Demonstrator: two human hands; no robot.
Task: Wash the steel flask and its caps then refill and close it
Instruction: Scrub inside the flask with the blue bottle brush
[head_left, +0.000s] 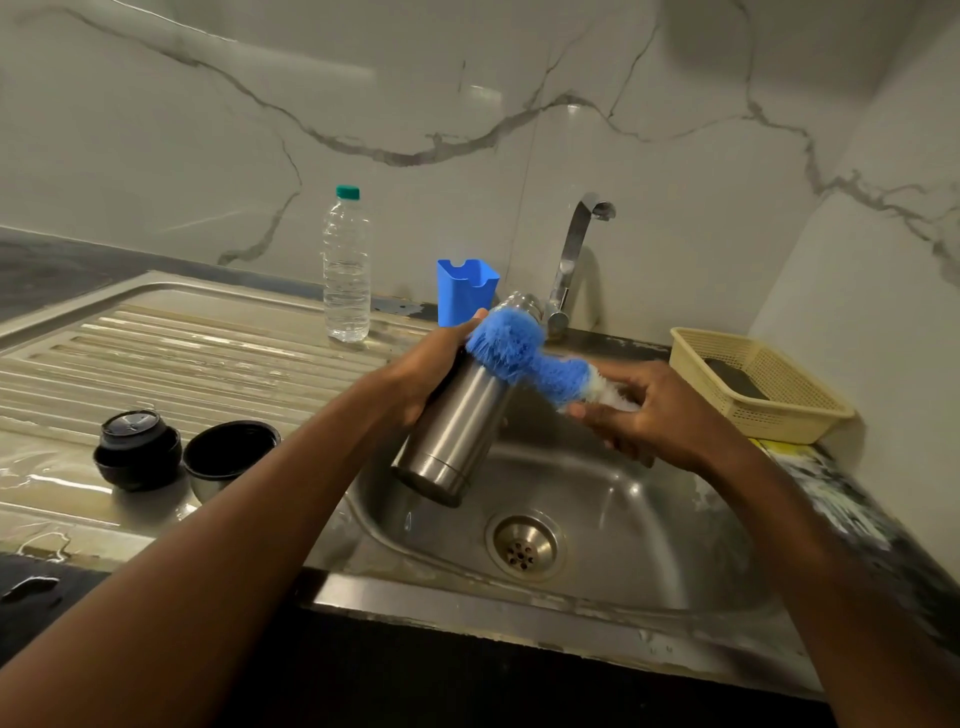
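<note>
The steel flask (451, 426) hangs tilted over the sink (613, 499), mouth pointing up toward the tap. My left hand (431, 364) grips its upper body from the left. My right hand (644, 410) holds a blue and white bottle brush (524, 351), whose bristle head lies against the flask's upper part near the neck. Two black caps stand on the draining board at the left: an inner stopper cap (137, 449) and a cup-shaped cap (231, 457) with its hollow side up.
A clear water bottle (346, 270) with a green cap stands at the back of the draining board. A blue plastic holder (465, 291) sits behind the flask, next to the steel tap (571, 254). A cream basket (753, 384) holding a dark pad lies right of the sink.
</note>
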